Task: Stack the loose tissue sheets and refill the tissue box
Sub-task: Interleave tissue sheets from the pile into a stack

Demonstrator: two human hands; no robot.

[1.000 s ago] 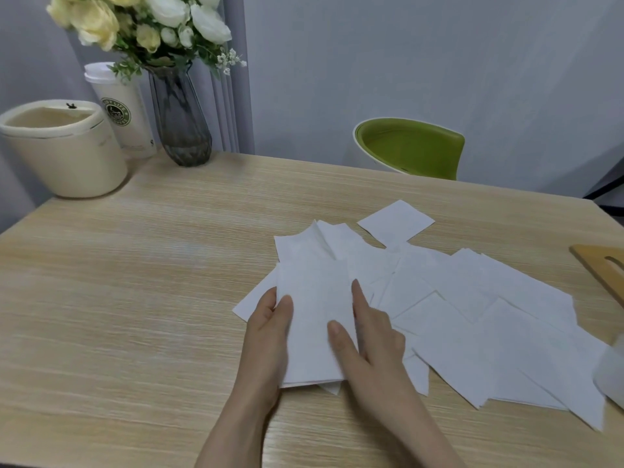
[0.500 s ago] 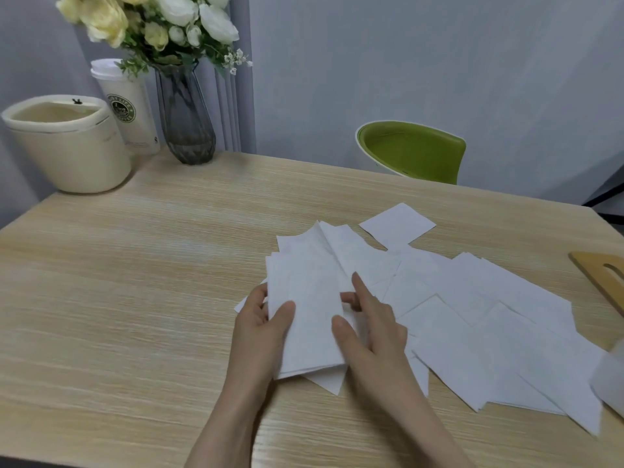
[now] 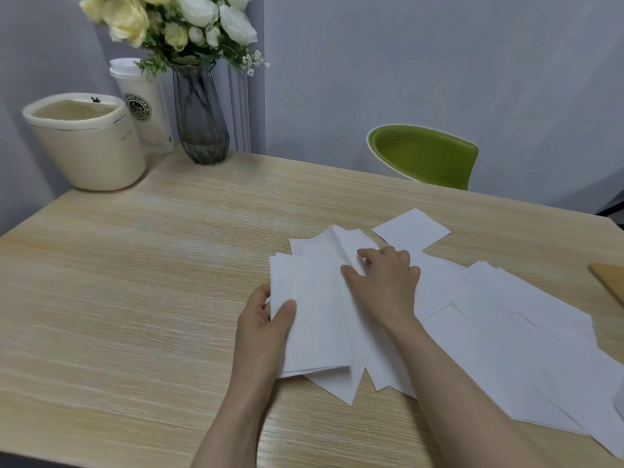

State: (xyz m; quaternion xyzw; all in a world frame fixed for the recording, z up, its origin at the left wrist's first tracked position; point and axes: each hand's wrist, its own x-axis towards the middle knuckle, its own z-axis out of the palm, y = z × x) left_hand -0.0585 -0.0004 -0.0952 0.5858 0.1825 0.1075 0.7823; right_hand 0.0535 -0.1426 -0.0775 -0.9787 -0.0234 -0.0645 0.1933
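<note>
Head view, the only one.

Left hand (image 3: 266, 327) grips the stack (image 3: 309, 319) at its left edge: thumb on top, fingers underneath. The stack sits low over the table (image 3: 135, 282), near edge roughly squared, far corners fanned.

Right hand (image 3: 385, 282) is on a sheet (image 3: 341, 246) just past the stack, thumb and fingertips bent onto it. Looks like a pinch or a drag; can't tell whether the sheet is actually caught between the fingers.

Loose sheets (image 3: 506, 319) spread right of the stack, overlapping, running to the frame's right edge. One square sheet (image 3: 412, 229) lies apart, behind the right hand.

No tissue box that I can identify. A tan corner (image 3: 609, 282) at the right edge and a pale blur at bottom right are both too cropped to name.

Back left: bin (image 3: 84, 143), cup (image 3: 145, 106), vase (image 3: 201, 119). Green chair (image 3: 425, 157) behind the table.

Step, as I judge it: still gathering, and most sheets aren't stacked yet.

Risks:
- Tissue is thin and clings, so a pull on one sheet may drag its neighbours and skew the pile.
- Left grip holds one edge only, so the stack can fan or slide as sheets are added.
- A crooked stack probably won't feed cleanly into a box.
- Sheets near the right table edge could slip off if swept.
</note>
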